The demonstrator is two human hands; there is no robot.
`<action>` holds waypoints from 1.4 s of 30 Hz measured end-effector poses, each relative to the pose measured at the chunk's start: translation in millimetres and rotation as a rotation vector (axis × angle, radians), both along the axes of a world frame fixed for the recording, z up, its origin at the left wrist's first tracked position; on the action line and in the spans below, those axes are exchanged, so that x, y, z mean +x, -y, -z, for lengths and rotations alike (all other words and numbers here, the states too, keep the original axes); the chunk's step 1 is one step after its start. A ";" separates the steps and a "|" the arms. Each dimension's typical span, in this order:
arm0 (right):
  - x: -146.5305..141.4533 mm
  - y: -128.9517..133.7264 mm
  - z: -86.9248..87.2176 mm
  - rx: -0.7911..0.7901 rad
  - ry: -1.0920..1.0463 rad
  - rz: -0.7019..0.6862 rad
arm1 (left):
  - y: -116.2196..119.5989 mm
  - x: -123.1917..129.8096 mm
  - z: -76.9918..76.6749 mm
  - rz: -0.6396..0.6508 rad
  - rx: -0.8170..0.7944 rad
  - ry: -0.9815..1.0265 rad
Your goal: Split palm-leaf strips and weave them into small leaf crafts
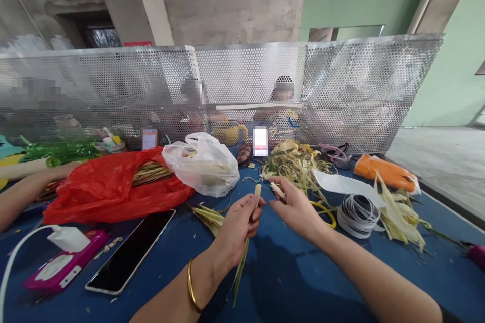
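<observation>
My left hand (pixel 240 224) is closed round a bundle of pale green leaf strips (pixel 242 267), whose cut end sticks up above the fingers and whose thin tails hang below. To its right, my right hand (pixel 290 204) pinches a short cream-coloured strip (pixel 278 191) between thumb and fingers. The hands are close together but apart. More leaf strips (pixel 207 216) lie on the blue table (pixel 303 287) behind my left wrist. Beyond my right hand is a heap of dry shreds (pixel 299 161).
A red bag (pixel 113 192), white plastic bag (pixel 204 164), black phone (pixel 131 252) and pink power bank (pixel 66 262) lie left. A white ribbon roll (pixel 358 215), husks (pixel 401 217) and orange packet (pixel 384 172) lie right. Another person's arm (pixel 32 189) reaches in left. A perforated screen (pixel 242 70) stands behind.
</observation>
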State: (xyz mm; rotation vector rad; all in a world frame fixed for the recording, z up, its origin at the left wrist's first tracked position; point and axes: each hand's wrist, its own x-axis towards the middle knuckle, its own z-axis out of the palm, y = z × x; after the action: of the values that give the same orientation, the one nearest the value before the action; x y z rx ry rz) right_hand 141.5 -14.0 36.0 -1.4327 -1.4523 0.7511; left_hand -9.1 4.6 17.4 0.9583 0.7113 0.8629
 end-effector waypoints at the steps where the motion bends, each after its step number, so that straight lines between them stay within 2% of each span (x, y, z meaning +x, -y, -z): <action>1: -1.3 1.4 -0.6 -0.048 -0.069 -0.033 | 0.1 -0.2 -1.2 -0.027 0.033 0.004; 6: -14.1 9.1 -0.2 -0.245 -0.350 -0.184 | 2.8 2.0 -5.5 -0.064 0.108 -0.033; 10: -25.7 12.5 8.0 -0.202 -0.395 -0.208 | 3.1 4.6 -2.8 -0.143 0.092 -0.082; 13: -30.3 14.8 10.2 -0.173 -0.438 -0.258 | 2.8 4.7 -2.4 -0.127 0.120 -0.070; 16: -27.7 16.0 3.6 -0.128 -0.418 -0.312 | 2.8 3.6 -5.3 -0.101 0.108 -0.034; 21: -14.9 9.5 -8.0 0.004 -0.248 -0.151 | 3.1 1.0 -8.8 -0.111 0.091 -0.123; 24: -12.3 5.6 -9.0 0.006 -0.293 -0.107 | 3.4 0.5 -8.4 -0.055 0.106 -0.138; 27: -12.3 6.1 -11.9 0.020 -0.389 -0.071 | 3.3 0.3 -8.4 0.009 0.053 -0.060; 30: -11.5 8.4 -16.8 0.003 -0.478 -0.080 | 2.9 0.6 -9.0 0.064 -0.005 0.021; 34: -10.4 8.8 -18.4 -0.026 -0.505 -0.109 | 3.5 2.3 -8.4 0.063 0.028 -0.029; 38: -10.3 6.0 -12.9 0.004 -0.442 -0.071 | 5.8 3.1 -8.1 0.048 0.020 -0.013; 42: -8.8 2.5 -6.0 0.033 -0.344 -0.081 | 8.7 2.4 -8.4 0.119 -0.046 -0.001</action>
State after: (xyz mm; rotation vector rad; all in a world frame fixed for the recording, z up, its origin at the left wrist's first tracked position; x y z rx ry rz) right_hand 132.7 -16.6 42.1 -1.1579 -1.2534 0.9682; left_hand -6.7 -4.1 25.9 0.9507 0.6653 0.7386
